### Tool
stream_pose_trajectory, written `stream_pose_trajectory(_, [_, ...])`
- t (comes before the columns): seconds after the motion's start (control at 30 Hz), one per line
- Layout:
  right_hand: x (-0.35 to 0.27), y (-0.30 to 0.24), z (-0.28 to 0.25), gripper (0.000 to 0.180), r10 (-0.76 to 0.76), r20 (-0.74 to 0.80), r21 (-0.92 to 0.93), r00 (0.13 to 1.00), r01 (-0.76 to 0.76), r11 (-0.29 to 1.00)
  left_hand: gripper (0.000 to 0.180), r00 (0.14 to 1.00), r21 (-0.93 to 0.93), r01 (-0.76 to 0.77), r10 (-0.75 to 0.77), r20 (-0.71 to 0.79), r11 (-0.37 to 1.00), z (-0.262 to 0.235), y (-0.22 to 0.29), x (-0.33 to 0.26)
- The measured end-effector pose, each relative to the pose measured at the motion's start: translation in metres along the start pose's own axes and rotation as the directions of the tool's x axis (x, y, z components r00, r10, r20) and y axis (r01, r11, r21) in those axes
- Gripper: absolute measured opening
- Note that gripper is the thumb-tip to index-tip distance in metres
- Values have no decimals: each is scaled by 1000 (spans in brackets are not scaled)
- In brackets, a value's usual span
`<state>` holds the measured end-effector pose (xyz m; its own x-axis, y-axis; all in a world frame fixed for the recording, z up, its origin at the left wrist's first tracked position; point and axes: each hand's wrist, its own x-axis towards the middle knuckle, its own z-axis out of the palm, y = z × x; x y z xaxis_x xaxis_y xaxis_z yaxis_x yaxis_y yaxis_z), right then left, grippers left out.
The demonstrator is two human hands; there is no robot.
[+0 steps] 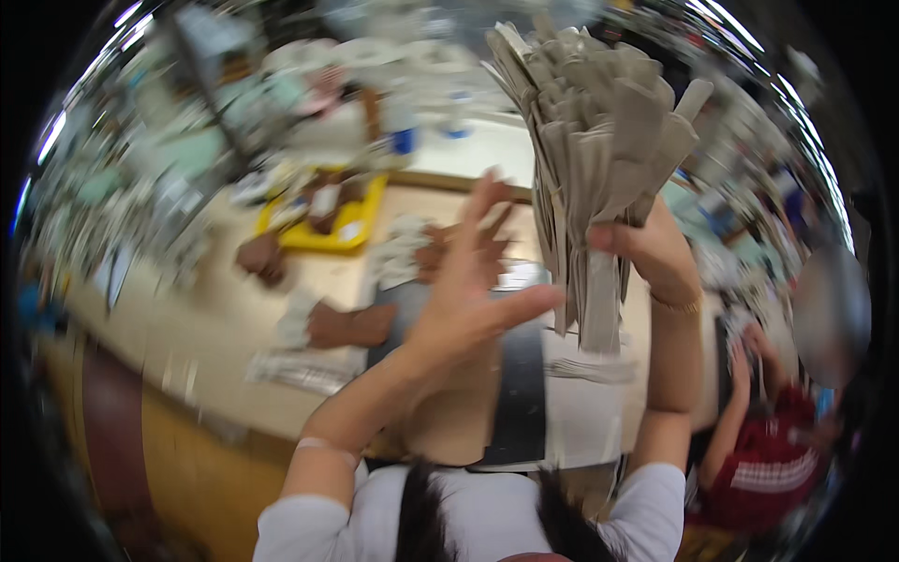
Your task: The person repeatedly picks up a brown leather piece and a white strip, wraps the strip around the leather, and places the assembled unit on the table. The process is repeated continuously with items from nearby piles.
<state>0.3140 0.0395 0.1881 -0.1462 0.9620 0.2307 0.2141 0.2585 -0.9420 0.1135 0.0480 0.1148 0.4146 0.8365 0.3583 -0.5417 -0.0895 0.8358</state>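
Note:
Raised at the upper right of the head view, my right hand [658, 255] grips a thick bundle of grey-beige gloves [599, 140] near its lower part. The finger-like ends fan out at the top, and the long flat ends hang below my thumb. My left hand [473, 281] is open just left of the bundle, its fingers spread and thumb pointing toward it, apart from it. Beneath the hands lie a dark grey mat [523, 398] and a flat stack of pale pieces [590, 368]. Brown fabric pieces with white ends [348, 325] rest left of my left forearm.
A yellow tray [372, 220] with brown and white items stands on the pale table [187, 347]. Behind it is a blue object [403, 140]. At the right, another person in a dark red shirt [763, 459] works with both hands. Blurred heaps of material line the far left.

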Motion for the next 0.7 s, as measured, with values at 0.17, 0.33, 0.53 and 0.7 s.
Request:
stream_pose_trajectory(0.17, [28,-6,130,89,-198,347,15,917,206,978,72,966,-39,51,-59,-254,998,-51,34,-46])
stream_pose_trajectory(0.33, [23,-32,210,82,-165,597,10,785,199,980,68,854,-184,-114,1,-519,976,-97,52,-117])
stream_pose_trajectory(0.53, [18,-12,244,77,-159,746,80,647,150,985,91,731,-276,-88,-126,-670,957,-172,43,-207])
stream_pose_trajectory(0.7, [6,-3,234,65,-30,822,-28,569,93,995,114,873,-273,-131,-20,-488,953,-189,46,-245])
